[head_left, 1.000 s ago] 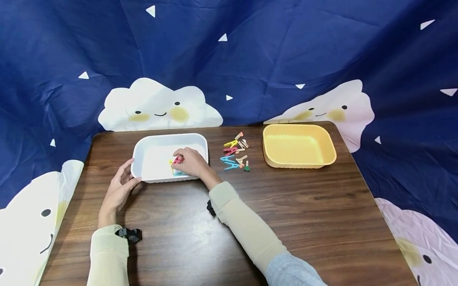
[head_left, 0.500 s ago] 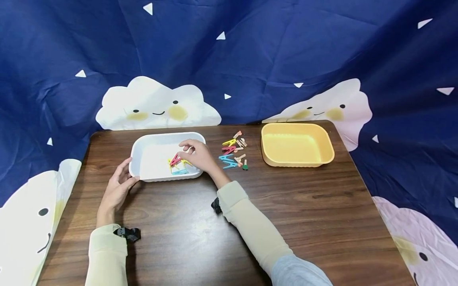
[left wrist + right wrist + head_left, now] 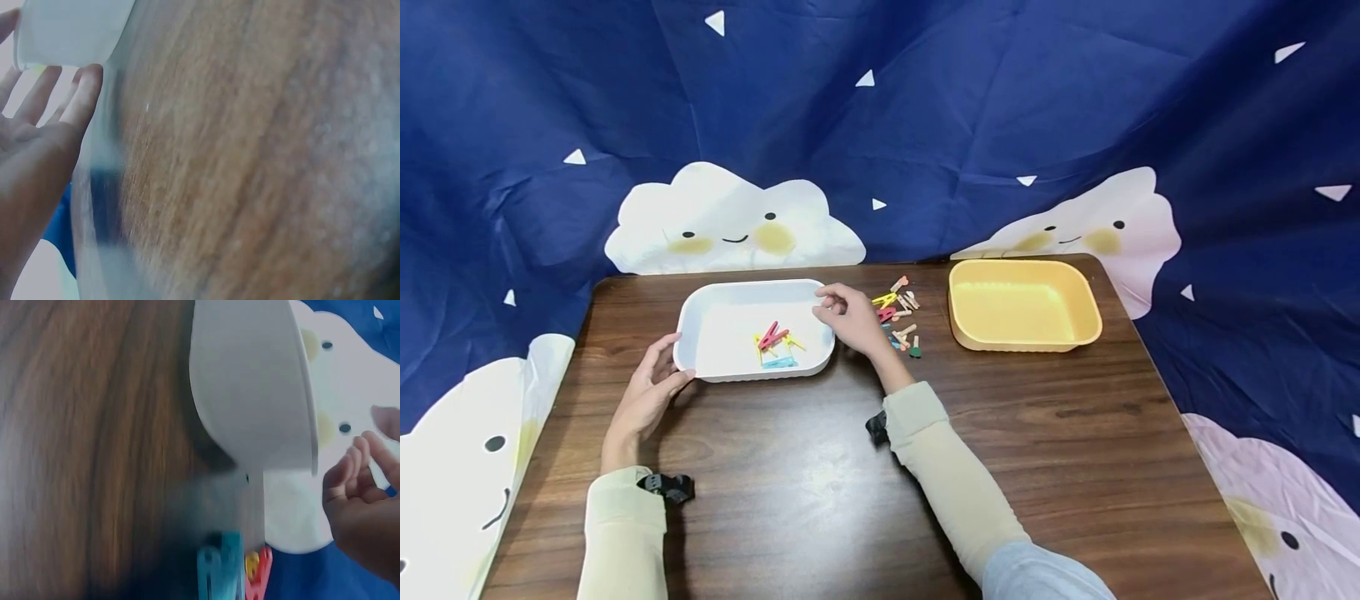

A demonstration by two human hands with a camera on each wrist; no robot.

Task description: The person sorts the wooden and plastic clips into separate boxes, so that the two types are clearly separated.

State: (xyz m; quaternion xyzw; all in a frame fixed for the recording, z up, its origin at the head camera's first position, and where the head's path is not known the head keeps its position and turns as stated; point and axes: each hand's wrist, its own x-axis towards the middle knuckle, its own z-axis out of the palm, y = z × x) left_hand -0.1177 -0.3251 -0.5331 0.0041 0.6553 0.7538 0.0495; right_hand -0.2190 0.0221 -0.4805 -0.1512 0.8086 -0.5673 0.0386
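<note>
My left hand (image 3: 645, 396) rests against the left end of a white plastic tray (image 3: 700, 333), its fingertips and thumb touching the rim near the front corner. In the left wrist view, fairly straight fingers (image 3: 84, 94) meet the edge of the tray. Inside lie a red clothespin (image 3: 772, 336), yellow clothespins (image 3: 792, 342) and a light blue clothespin (image 3: 779, 362). Over the tray's right rim hovers my right hand (image 3: 859, 321), fingers loosely bent and holding nothing. It partly hides a pile of small clothespins on the table: blue, red, yellow (image 3: 885, 298) and wooden ones (image 3: 907, 331).
A yellow plastic tray (image 3: 970, 340) stands at the back right of the brown wooden table (image 3: 1000, 442). Behind the table hangs a dark blue cloth (image 3: 925, 100) with white clouds. The right wrist view shows blue clothespins (image 3: 220, 569) close beside the white tray.
My right hand has released the red clothespin, which lies in the white tray, and has moved right to the tray's rim. My left hand has stayed at the tray's left end.
</note>
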